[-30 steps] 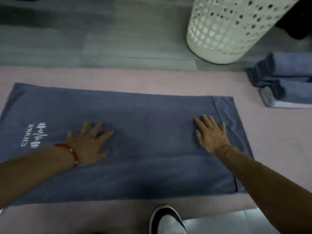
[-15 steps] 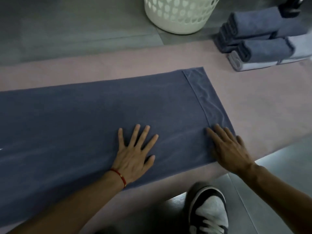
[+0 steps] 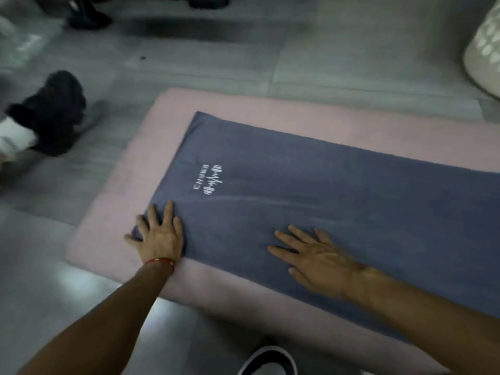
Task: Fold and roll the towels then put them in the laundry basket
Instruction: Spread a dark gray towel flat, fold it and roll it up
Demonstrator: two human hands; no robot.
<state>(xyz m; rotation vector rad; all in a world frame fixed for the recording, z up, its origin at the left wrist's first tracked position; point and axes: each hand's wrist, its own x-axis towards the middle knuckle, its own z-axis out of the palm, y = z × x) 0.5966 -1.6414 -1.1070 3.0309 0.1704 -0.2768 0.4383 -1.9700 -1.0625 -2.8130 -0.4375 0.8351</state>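
At far left a dark, blurred shape (image 3: 51, 112) with a white patch lies on the grey floor (image 3: 243, 63); what it is cannot be told. More dark shapes sit along the top edge, also blurred.

A pink mat (image 3: 119, 190) lies on the floor, its left corner rounded. On it a blue-grey towel (image 3: 338, 190) is spread flat in a long strip that runs off the right edge of the view. Its left end stops short of the mat's end, so a band of pink shows around it on the left, far and near sides. A white logo (image 3: 208, 180) is printed near the towel's left end, reading sideways. Faint creases run along the cloth to the right of the logo.

The left hand (image 3: 159, 236) lies flat on the near left corner of the towel, fingers spread and pointing away from the person, thumb out over the mat. It grips nothing; the palm presses down. A red band (image 3: 159, 261) circles its wrist.

The right hand (image 3: 316, 258) lies flat on the towel further right, near the near edge, fingers spread and pointing left toward the other hand. It too is loose and holds nothing. The two hands are well apart.

Below, between the forearms, the toe of a black and white shoe (image 3: 267, 361) rests on the floor beside the mat.

At the upper right edge stands part of a white basket (image 3: 484, 47) with holes in its wall, on the floor beyond the mat and apart from the towel.
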